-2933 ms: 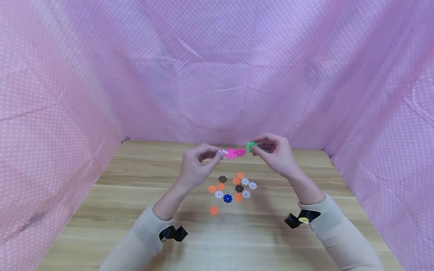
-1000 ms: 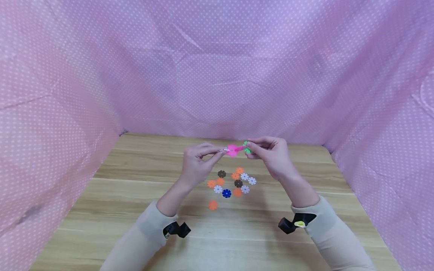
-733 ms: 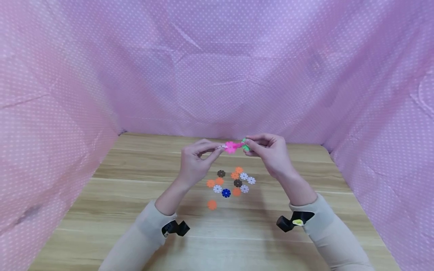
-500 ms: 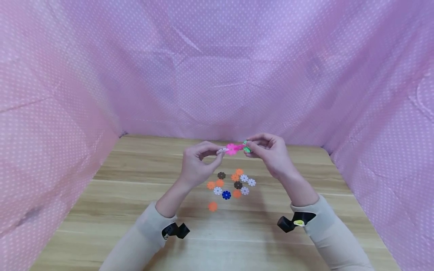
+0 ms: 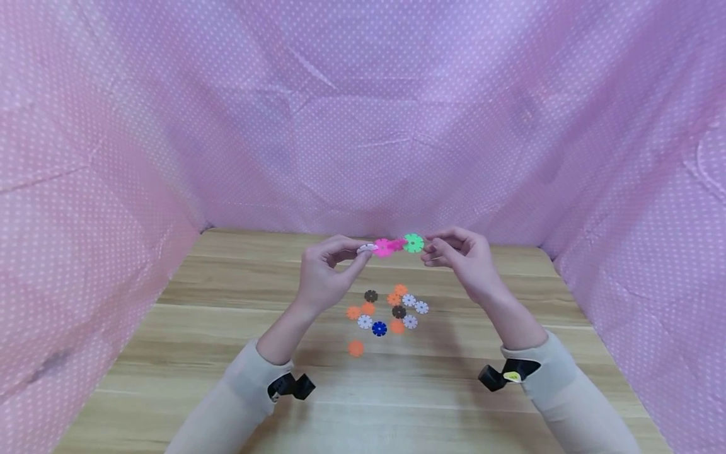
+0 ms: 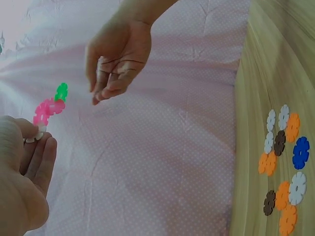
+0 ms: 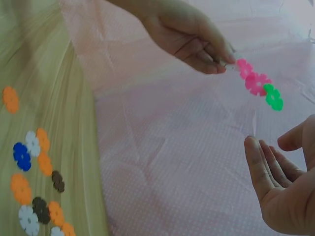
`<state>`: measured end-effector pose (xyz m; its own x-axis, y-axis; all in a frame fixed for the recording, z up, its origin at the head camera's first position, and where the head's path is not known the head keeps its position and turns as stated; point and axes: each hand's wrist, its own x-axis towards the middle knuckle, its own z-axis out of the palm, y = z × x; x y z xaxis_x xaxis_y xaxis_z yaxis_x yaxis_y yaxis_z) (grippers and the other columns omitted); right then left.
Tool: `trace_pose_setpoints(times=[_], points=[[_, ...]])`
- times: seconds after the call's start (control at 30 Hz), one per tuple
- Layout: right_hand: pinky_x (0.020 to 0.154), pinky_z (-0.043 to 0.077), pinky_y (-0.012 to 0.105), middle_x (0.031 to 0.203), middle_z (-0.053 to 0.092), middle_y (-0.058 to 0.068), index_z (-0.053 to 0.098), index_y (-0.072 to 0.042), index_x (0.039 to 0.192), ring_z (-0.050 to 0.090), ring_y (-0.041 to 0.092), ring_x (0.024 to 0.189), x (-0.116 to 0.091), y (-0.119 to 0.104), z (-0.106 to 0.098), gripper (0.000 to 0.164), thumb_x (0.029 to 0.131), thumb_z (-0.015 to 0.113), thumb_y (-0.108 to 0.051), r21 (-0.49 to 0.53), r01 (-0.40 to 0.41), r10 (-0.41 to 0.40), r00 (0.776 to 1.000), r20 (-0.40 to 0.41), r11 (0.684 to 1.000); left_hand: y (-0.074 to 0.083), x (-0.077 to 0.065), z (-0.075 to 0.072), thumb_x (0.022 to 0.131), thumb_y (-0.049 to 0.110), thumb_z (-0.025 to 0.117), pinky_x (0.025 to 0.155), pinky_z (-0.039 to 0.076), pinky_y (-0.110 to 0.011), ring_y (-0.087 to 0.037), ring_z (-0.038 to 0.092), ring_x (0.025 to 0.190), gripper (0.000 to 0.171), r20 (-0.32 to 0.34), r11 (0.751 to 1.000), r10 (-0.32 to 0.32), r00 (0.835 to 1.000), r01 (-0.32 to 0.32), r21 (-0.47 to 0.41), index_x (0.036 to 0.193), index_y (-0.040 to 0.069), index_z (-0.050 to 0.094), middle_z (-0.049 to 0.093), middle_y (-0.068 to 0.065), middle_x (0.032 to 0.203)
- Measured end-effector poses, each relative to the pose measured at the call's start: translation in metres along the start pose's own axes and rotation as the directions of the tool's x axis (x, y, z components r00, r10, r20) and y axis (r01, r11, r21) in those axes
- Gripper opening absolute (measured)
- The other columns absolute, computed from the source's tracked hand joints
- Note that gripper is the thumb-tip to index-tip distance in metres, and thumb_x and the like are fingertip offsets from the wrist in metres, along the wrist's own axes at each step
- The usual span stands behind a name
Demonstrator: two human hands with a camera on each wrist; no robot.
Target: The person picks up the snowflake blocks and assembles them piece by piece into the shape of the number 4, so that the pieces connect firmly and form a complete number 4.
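My left hand [image 5: 326, 274] pinches a white notched disc [image 5: 367, 247] at one end of a short chain of interlocking snowflake discs. Two pink discs [image 5: 382, 247] come after it, slotted together at an angle. A green disc [image 5: 414, 243] forms the far end, joined to the second pink one. The chain is held in the air above the table. Just to the right of the green disc is my right hand [image 5: 467, 261], its thumb and fingers apart in the right wrist view and touching nothing. Part of the white disc is hidden by my left fingers.
Below the hands, loose discs lie on the wooden table [image 5: 227, 353]: several orange [image 5: 355, 348], several white [image 5: 409, 321], two brown [image 5: 371, 296] and one blue [image 5: 379, 328]. A pink dotted cloth [image 5: 363, 157] encloses the table at the back and sides.
Earlier my right hand held the green disc apart from the pink end, then pressed it on. Now the green disc stays on the chain and my right hand has let go and drawn back rightward.
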<state>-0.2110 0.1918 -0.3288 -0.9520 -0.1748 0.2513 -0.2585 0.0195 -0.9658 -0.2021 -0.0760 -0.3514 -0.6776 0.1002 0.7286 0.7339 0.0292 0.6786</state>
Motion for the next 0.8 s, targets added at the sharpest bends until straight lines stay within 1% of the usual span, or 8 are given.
trace_pose_setpoints(times=[0.03, 0.2, 0.4, 0.47, 0.53, 0.63, 0.73, 0.8], points=[[0.084, 0.071, 0.031, 0.095, 0.079, -0.002, 0.059, 0.021, 0.123, 0.078, 0.011, 0.084, 0.0, 0.002, -0.002, 0.027, 0.106, 0.059, 0.001, -0.018, -0.002, 0.001, 1.0, -0.001, 1.0, 0.0, 0.0, 0.0, 0.089, -0.01, 0.078, 0.081, 0.071, -0.027, -0.003, 0.074, 0.082, 0.011, 0.001, 1.0, 0.002, 1.0, -0.002, -0.001, 0.1, -0.007, 0.078, 0.079, -0.022, 0.093], [0.084, 0.071, 0.03, 0.095, 0.079, -0.002, 0.059, 0.022, 0.124, 0.078, 0.009, 0.085, -0.001, 0.011, -0.009, 0.027, 0.103, 0.06, 0.006, -0.092, -0.018, 0.016, 1.0, -0.021, 0.996, 0.001, -0.001, -0.001, 0.089, -0.01, 0.078, 0.08, 0.071, -0.027, -0.003, 0.074, 0.084, 0.012, 0.005, 1.0, 0.004, 1.0, -0.004, -0.005, 0.1, -0.006, 0.078, 0.079, -0.021, 0.095], [0.082, 0.071, 0.027, 0.09, 0.076, -0.009, 0.061, 0.02, 0.124, 0.077, 0.007, 0.083, -0.002, 0.022, -0.017, 0.025, 0.103, 0.06, 0.006, -0.158, -0.044, 0.04, 0.999, -0.029, 0.986, 0.002, -0.002, -0.001, 0.089, -0.009, 0.078, 0.08, 0.071, -0.029, -0.004, 0.074, 0.084, 0.011, 0.005, 1.0, 0.001, 1.0, -0.001, 0.0, 0.1, -0.006, 0.078, 0.079, -0.022, 0.095], [0.081, 0.071, 0.027, 0.091, 0.076, -0.006, 0.063, 0.018, 0.124, 0.076, 0.007, 0.084, -0.002, 0.026, -0.019, 0.025, 0.103, 0.061, 0.005, -0.184, -0.052, 0.047, 0.998, -0.032, 0.982, 0.003, -0.002, -0.001, 0.089, -0.009, 0.078, 0.08, 0.071, -0.029, -0.004, 0.074, 0.084, 0.011, 0.005, 1.0, -0.003, 1.0, 0.003, 0.001, 0.101, -0.006, 0.078, 0.079, -0.022, 0.094], [0.082, 0.07, 0.026, 0.096, 0.078, 0.002, 0.064, 0.017, 0.123, 0.076, 0.007, 0.085, -0.002, 0.03, -0.022, 0.024, 0.102, 0.062, 0.004, -0.218, -0.054, 0.047, 0.998, -0.038, 0.974, 0.003, -0.002, -0.001, 0.089, -0.009, 0.078, 0.081, 0.071, -0.03, -0.003, 0.074, 0.085, 0.012, 0.004, 1.0, -0.006, 1.0, 0.006, 0.003, 0.101, -0.006, 0.078, 0.079, -0.021, 0.095], [0.082, 0.069, 0.023, 0.106, 0.076, 0.021, 0.066, 0.014, 0.122, 0.075, 0.005, 0.085, -0.002, 0.036, -0.025, 0.024, 0.101, 0.064, 0.004, -0.276, -0.054, 0.043, 0.998, -0.047, 0.96, 0.004, -0.003, -0.001, 0.089, -0.009, 0.078, 0.082, 0.071, -0.029, -0.002, 0.073, 0.085, 0.012, 0.004, 1.0, -0.008, 1.0, 0.008, 0.008, 0.101, -0.006, 0.078, 0.079, -0.021, 0.095], [0.081, 0.068, 0.02, 0.113, 0.073, 0.032, 0.068, 0.012, 0.12, 0.074, 0.006, 0.086, -0.002, 0.044, -0.029, 0.023, 0.1, 0.066, 0.003, -0.339, -0.047, 0.033, 0.998, -0.048, 0.94, 0.004, -0.003, -0.001, 0.09, -0.009, 0.078, 0.082, 0.071, -0.03, -0.002, 0.073, 0.086, 0.011, 0.006, 1.0, -0.007, 1.0, 0.007, 0.008, 0.101, -0.006, 0.078, 0.079, -0.021, 0.095], [0.08, 0.067, 0.017, 0.114, 0.072, 0.034, 0.07, 0.011, 0.119, 0.073, 0.005, 0.085, -0.002, 0.05, -0.031, 0.022, 0.098, 0.068, 0.003, -0.376, -0.039, 0.023, 0.999, -0.046, 0.926, 0.005, -0.002, -0.001, 0.09, -0.009, 0.078, 0.083, 0.071, -0.03, -0.001, 0.073, 0.086, 0.011, 0.006, 1.0, -0.007, 1.0, 0.007, 0.006, 0.1, -0.006, 0.078, 0.079, -0.021, 0.095]])
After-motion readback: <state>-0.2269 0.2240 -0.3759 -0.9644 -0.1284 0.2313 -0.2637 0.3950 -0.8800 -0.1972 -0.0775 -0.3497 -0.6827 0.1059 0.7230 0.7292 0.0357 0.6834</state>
